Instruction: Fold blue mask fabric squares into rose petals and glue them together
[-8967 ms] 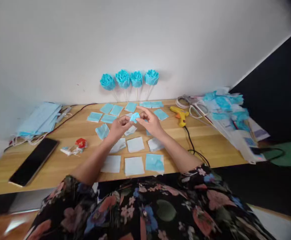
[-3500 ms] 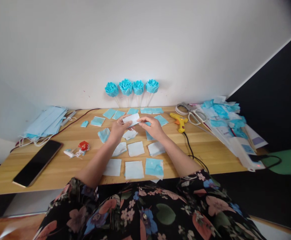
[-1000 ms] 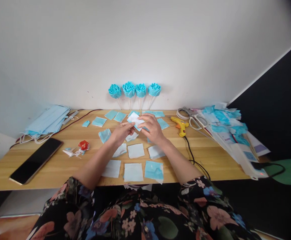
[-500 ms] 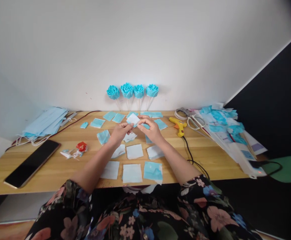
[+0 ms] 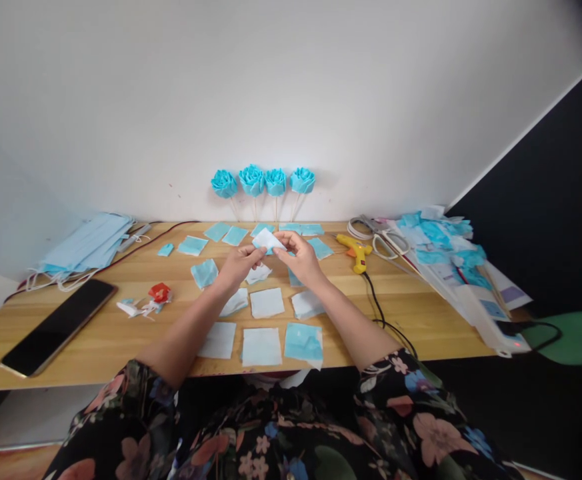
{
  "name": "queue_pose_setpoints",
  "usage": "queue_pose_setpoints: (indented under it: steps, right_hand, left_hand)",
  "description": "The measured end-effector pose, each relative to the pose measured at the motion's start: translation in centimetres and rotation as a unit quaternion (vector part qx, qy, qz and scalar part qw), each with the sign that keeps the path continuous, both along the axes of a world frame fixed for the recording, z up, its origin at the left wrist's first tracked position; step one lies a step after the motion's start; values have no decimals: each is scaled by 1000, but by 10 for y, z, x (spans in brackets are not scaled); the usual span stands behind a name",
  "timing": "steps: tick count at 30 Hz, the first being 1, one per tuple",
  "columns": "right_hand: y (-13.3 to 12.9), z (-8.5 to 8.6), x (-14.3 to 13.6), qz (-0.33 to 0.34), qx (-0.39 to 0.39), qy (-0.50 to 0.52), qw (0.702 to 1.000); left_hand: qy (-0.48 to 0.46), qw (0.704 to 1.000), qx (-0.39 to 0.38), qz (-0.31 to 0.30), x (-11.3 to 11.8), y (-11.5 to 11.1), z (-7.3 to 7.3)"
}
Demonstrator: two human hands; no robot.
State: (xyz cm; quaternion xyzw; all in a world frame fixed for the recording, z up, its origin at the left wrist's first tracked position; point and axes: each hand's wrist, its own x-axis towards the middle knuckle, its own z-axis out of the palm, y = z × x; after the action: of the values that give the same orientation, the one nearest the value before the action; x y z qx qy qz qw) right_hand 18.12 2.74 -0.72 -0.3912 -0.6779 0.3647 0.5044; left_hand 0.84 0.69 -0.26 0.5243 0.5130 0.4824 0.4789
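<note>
A small pale square of fabric (image 5: 269,240) is held up between both hands above the table. My left hand (image 5: 241,265) pinches its lower left side between thumb and fingers. My right hand (image 5: 299,257) grips its right edge, thumb below and fingers behind. Beneath and around the hands lie several loose squares, some white (image 5: 267,303), others light blue (image 5: 304,343). Several blue fabric flowers on thin sticks (image 5: 251,180) lean against the wall behind.
A phone (image 5: 58,328) and a pile of face masks (image 5: 88,243) lie at the left, near a red scrap (image 5: 160,292). On the right are a yellow glue gun (image 5: 355,252), scissors (image 5: 391,245), blue scraps (image 5: 441,233) and a power strip (image 5: 491,327).
My right thumb and fingers have closed onto the right side of the held square, which is now tilted differently. The view has shifted slightly.
</note>
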Motion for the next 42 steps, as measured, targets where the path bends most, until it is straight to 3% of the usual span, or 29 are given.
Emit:
queue_pose_setpoints:
  steps: [8, 13, 23, 31, 36, 42]
  right_hand:
    - [3, -4, -1, 40, -70, 76, 994]
    - [0, -3, -4, 65, -103, 120, 985]
    - [1, 7, 5, 76, -158, 102, 979]
    - [1, 10, 11, 111, -118, 27, 986]
    - [4, 6, 11, 80, -84, -13, 993]
    - [6, 0, 7, 63, -103, 26, 992]
  left_hand:
    - [-27, 998, 15, -50, 3, -6, 9]
    - [-41, 998, 22, -30, 2, -3, 6]
    - [-31, 999, 12, -27, 1, -1, 0]
    - [-1, 1000, 13, -22, 1, -2, 0]
    - [20, 999, 20, -22, 2, -2, 1]
    - [-25, 1000, 17, 3, 4, -4, 5]
